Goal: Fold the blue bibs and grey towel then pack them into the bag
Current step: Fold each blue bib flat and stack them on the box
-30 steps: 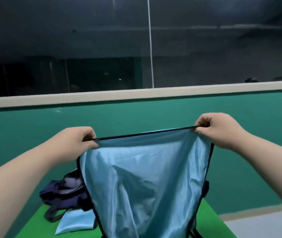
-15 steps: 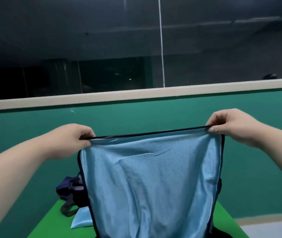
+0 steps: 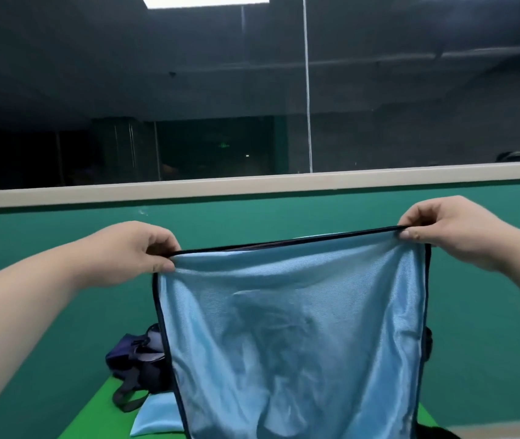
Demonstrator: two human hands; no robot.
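Held-up blue bib (image 3: 290, 327): thin, fine-mesh cloth, slightly glossy and semi-sheer, edged in dark matt binding tape. The bag (image 3: 138, 359) is dark navy woven fabric, matt, with a webbing strap. The folded bib (image 3: 154, 416) is smooth light-blue cloth on a matt green tabletop (image 3: 100, 413).

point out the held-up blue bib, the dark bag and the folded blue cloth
light blue mesh bib with dark trim (image 3: 290, 312), head view, middle of hanging panel
dark navy fabric bag (image 3: 132, 356), head view, its visible side
folded light blue cloth (image 3: 156, 419), head view, visible top face
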